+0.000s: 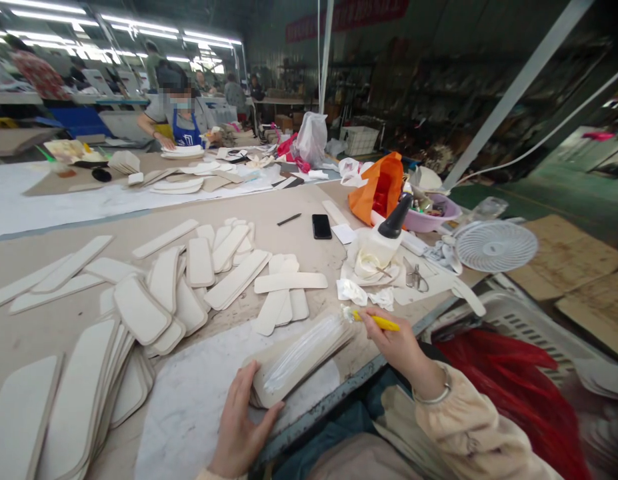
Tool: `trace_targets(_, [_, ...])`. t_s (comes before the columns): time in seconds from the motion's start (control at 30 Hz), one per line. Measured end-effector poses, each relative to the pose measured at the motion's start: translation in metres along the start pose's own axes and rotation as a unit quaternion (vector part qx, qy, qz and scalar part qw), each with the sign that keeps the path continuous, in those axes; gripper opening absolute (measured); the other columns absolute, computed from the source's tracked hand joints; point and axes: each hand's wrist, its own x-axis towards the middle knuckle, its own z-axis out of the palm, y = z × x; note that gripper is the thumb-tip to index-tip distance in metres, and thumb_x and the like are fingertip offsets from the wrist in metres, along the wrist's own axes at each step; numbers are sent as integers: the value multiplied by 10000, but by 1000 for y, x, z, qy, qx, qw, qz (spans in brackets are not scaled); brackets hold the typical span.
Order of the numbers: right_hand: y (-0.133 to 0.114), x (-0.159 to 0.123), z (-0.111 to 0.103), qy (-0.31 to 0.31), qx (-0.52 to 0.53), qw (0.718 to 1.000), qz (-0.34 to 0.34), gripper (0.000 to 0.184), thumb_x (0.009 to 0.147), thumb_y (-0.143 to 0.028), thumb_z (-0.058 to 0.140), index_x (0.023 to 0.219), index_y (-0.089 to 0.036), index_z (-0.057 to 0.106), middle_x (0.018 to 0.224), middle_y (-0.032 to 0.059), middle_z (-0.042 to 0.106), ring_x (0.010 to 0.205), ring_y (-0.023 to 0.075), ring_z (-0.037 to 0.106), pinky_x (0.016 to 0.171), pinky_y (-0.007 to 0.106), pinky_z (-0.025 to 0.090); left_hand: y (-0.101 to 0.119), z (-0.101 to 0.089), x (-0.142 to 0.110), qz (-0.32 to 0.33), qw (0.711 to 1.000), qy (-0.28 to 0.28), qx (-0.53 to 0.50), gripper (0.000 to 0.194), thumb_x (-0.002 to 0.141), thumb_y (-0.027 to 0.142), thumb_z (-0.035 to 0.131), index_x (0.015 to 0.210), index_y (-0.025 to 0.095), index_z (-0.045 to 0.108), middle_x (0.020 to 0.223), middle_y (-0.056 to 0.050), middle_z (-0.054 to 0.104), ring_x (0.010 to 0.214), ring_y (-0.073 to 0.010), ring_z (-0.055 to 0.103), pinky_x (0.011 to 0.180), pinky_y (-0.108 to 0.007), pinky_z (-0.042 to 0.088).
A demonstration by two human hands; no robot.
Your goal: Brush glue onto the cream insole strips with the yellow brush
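Person's two bare hands at a worktable (269, 207), seen from the head. At the lower centre of the frame lies a stack of rounded-end pale strips (301, 360), set diagonally and partly over a white sheet (183, 400); a glossy white streak runs lengthwise along its uppermost strip. The left hand (246, 417) grasps the lower-left end of this stack, fingers against one edge and thumb against the other. The right hand (396, 343) pinches a yellow-handled brush (381, 321) between thumb and fingers; its paste-clotted tip meets the upper-right end of the stack. Just above the brush, right of centre, lie crumpled white tissues (351, 292), with scissors (417, 281) near them and a white bottle with a black nozzle (381, 247) behind. A smartphone (321, 227) lies near the middle of the frame. Loose pale pieces (141, 310), overlapping in fans and piles, cover the left of the frame. Upper right of centre, an orange bag (366, 193) stands beside a lilac basin (431, 219). At upper left, a co-worker in a blue apron (186, 130) works at another table.
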Motion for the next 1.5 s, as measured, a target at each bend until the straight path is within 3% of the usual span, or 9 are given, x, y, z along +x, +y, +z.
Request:
trace_targets(0.13, [-6, -6, 16, -7, -74, 989, -129, 205, 932, -299, 487, 1025, -195, 637, 967, 76, 725, 855, 196, 693, 763, 299, 549, 0, 0, 0, 0, 1000, 0, 9, 744, 765, 424, 678, 1393, 221, 334, 1314, -147, 524, 1206, -325, 517, 981, -555, 473])
trace_targets(0.33, [-31, -22, 44, -96, -183, 950, -232, 202, 949, -250, 448, 1016, -156, 614, 783, 77, 703, 720, 186, 666, 646, 291, 530, -1, 2, 1, 4, 1000, 1, 7, 742, 766, 417, 679, 1394, 226, 334, 1304, -149, 529, 1188, -325, 528, 964, -557, 485])
trace_targets(0.5, [-55, -37, 45, -156, -107, 938, -289, 175, 936, -257, 477, 1036, -182, 600, 726, 32, 667, 647, 148, 621, 578, 248, 482, -3, 3, 0, -1, 1000, 2, -1, 747, 768, 408, 680, 1401, 233, 324, 1310, -151, 521, 1194, -323, 521, 969, -558, 481])
trace_targets(0.67, [-35, -24, 28, -72, -114, 967, -218, 197, 937, -218, 470, 1076, -162, 598, 852, 89, 711, 771, 185, 669, 698, 296, 531, -4, 3, -1, 2, 1000, 1, -5, 753, 760, 406, 686, 1402, 244, 329, 1317, -151, 516, 1203, -332, 513, 983, -572, 467])
trace_targets(0.8, [-18, -18, 27, -81, -169, 968, -164, 213, 943, -243, 456, 1057, -178, 623, 889, 113, 723, 828, 218, 681, 751, 341, 542, -1, 2, -1, 0, 1000, -3, -6, 763, 763, 394, 688, 1411, 242, 314, 1327, -159, 509, 1219, -340, 498, 988, -600, 452])
trace_targets(0.9, [-29, -31, 38, -114, -143, 966, -185, 218, 938, -241, 459, 1069, -173, 620, 882, 109, 725, 811, 216, 682, 731, 331, 542, 1, 0, -1, -2, 1000, -5, -13, 766, 764, 381, 692, 1411, 238, 307, 1326, -160, 507, 1225, -330, 495, 997, -581, 452])
trace_targets(1.03, [-63, -55, 54, -162, 23, 967, -194, 204, 922, -237, 484, 1077, -192, 608, 912, 73, 721, 809, 186, 678, 744, 290, 527, 1, 0, -1, -6, 1000, -12, -15, 775, 758, 385, 703, 1408, 234, 308, 1328, -161, 507, 1232, -330, 490, 993, -573, 455])
trace_targets(1.27, [-75, -56, 58, -215, 206, 955, 10, 242, 946, -333, 443, 875, -201, 633, 654, -15, 615, 605, 113, 590, 602, 208, 456, 1, -1, 1, -4, 1000, -18, -12, 780, 748, 398, 715, 1399, 228, 321, 1319, -153, 521, 1237, -329, 489, 997, -561, 450])
trace_targets(1.5, [-42, -42, 38, -110, 205, 963, 136, 294, 922, -426, 469, 778, -199, 587, 545, -38, 513, 528, 121, 522, 565, 232, 422, 5, -3, 3, 4, 1000, -21, 2, 775, 754, 406, 710, 1397, 219, 321, 1327, -153, 514, 1244, -321, 485, 1012, -543, 441])
